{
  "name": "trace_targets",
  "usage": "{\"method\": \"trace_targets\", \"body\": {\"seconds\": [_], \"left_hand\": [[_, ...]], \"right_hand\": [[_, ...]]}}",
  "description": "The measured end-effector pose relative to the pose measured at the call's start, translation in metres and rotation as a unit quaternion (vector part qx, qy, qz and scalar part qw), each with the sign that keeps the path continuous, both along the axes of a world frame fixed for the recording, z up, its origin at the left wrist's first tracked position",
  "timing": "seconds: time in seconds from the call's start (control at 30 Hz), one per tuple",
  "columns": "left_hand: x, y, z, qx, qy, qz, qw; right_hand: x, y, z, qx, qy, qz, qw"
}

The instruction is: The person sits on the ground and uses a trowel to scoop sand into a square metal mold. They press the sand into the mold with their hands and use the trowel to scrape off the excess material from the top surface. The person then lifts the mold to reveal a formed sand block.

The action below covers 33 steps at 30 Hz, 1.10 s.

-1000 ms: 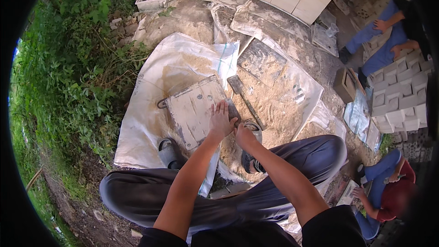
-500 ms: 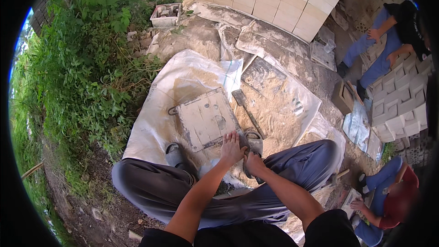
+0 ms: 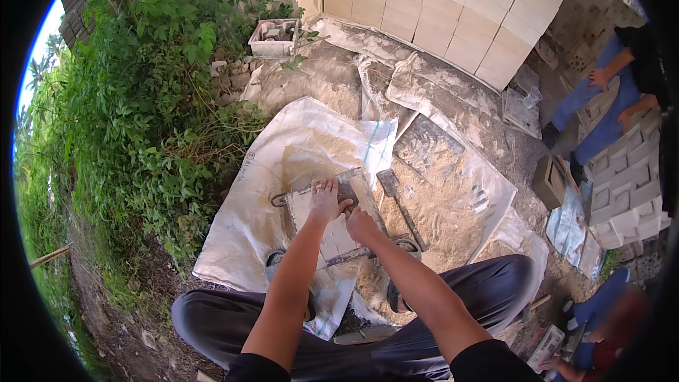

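A square pale mould (image 3: 338, 242) with dark edges lies on a sand-strewn white sheet between my feet. A loop handle (image 3: 278, 200) sticks out at its left side. My right hand (image 3: 363, 226) is closed around the near end of a dark, flat hand tool (image 3: 347, 189), its blade against the mould's far part. My left hand (image 3: 327, 202) lies beside the blade with its fingers stretched out forward and its thumb touching the tool. The tool's exact kind is hard to tell, as my hands partly cover it.
Right of the mould a flat-ended tool (image 3: 402, 209) with a long handle rests on loose sand (image 3: 445, 201). Stacked pale blocks (image 3: 453, 10) form a wall ahead. A grey crate (image 3: 274, 39) stands by the plants (image 3: 148, 99). Two people sit at the right near patterned blocks (image 3: 626, 180).
Both hands have moved forward and left with the dark tool, from the mould's near right edge to its far part. My view has tilted, so the surroundings sit lower and further right.
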<state>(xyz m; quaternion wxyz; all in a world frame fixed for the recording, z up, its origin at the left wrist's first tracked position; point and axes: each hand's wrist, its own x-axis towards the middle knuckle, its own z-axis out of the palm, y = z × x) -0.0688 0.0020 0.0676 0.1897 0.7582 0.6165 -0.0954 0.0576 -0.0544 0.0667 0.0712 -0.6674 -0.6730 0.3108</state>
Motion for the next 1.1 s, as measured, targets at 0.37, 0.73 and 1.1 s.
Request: {"method": "trace_targets", "body": {"seconds": [0.37,0.73,1.1], "left_hand": [[0.027,-0.045,-0.024,0.054,0.013,-0.026,0.998],[0.047,-0.136,-0.024,0.056,-0.017,-0.008,0.998],[0.065,-0.193,-0.008,-0.075,-0.003,-0.028,0.997]], "right_hand": [[0.022,-0.057,-0.012,-0.072,0.007,-0.037,0.997],[0.04,-0.144,-0.016,-0.055,0.037,-0.054,0.996],[0.052,-0.203,0.028,-0.084,0.001,-0.021,0.996]]}}
